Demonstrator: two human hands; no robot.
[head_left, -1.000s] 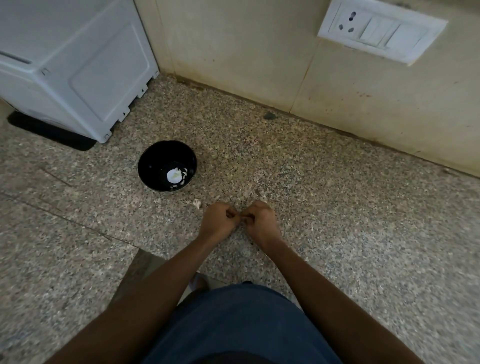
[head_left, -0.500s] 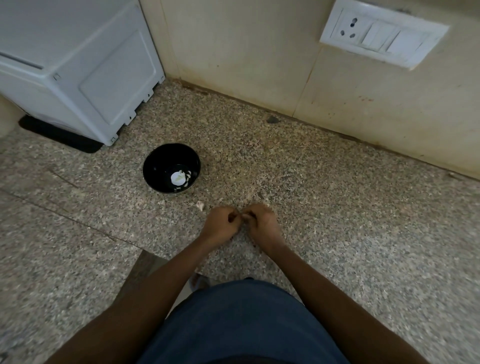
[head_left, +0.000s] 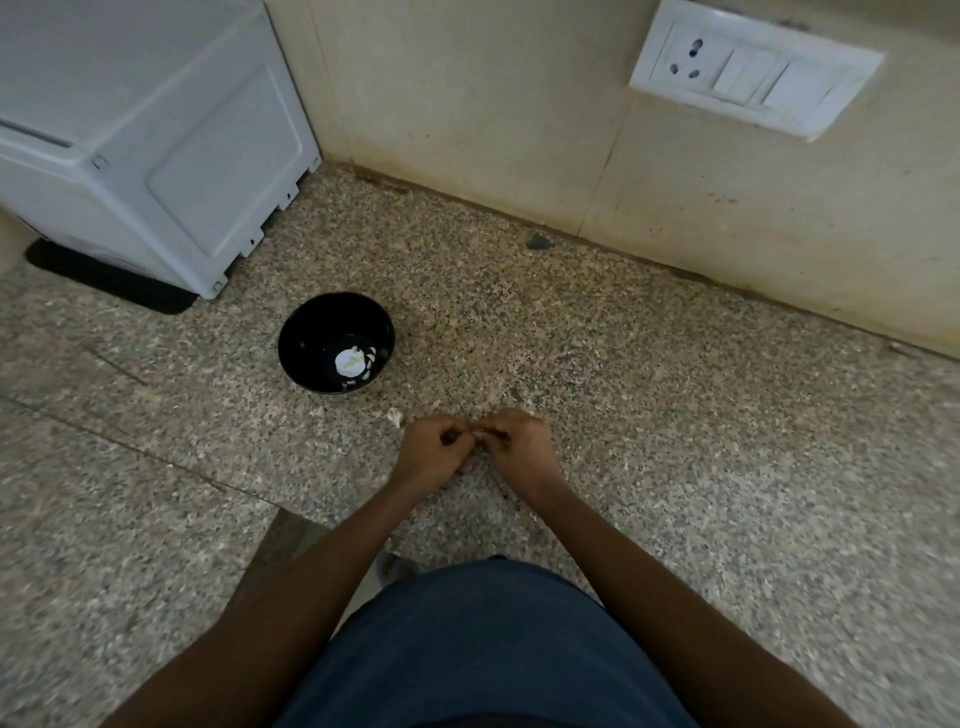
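Note:
My left hand (head_left: 434, 452) and my right hand (head_left: 519, 444) meet over the speckled granite counter (head_left: 675, 441), fingers curled, and together they pinch a small item between their fingertips. It is too small and too hidden to name, maybe a garlic clove. A black bowl (head_left: 306, 338) stands to the left beyond my hands, with white peeled pieces (head_left: 353, 361) at its bottom. A small pale scrap (head_left: 395, 415) lies on the counter just left of my left hand.
A white appliance (head_left: 156, 130) fills the back left corner on a black base. The beige tiled wall (head_left: 493, 104) runs along the back with a white socket and switch plate (head_left: 753, 67). A dark speck (head_left: 537, 241) lies near the wall.
My hands stay together at the same spot, fingers working slightly. The view has shifted a little; the bowl has not moved.

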